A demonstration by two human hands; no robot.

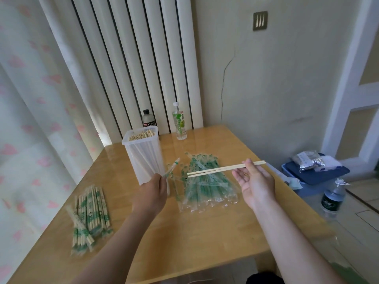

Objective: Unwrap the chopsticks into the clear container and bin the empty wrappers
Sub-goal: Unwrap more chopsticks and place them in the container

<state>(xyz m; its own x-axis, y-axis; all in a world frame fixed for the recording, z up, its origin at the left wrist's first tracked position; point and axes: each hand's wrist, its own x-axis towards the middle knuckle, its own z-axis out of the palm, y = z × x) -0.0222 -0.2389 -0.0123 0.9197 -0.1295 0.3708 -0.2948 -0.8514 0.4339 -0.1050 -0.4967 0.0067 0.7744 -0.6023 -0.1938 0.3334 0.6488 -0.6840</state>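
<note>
Fingers (248,164): right hand (255,186) pinches bare chopsticks (217,170), left hand (152,193) pinches a blurred wrapper (172,168).

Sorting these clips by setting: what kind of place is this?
Probably a room in a home: a light wooden table set in a corner, a tall white ribbed radiator behind it, and a sheer curtain printed with pink hearts.

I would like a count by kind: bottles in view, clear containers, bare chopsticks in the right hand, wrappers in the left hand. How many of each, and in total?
Bottles: 3 (black-capped bottle, green-labelled bottle, floor bottle)
Clear container: 1
Bare chopsticks, pinched by the right hand: 2
Wrapper, held by the left hand: 1
Total: 7
</note>
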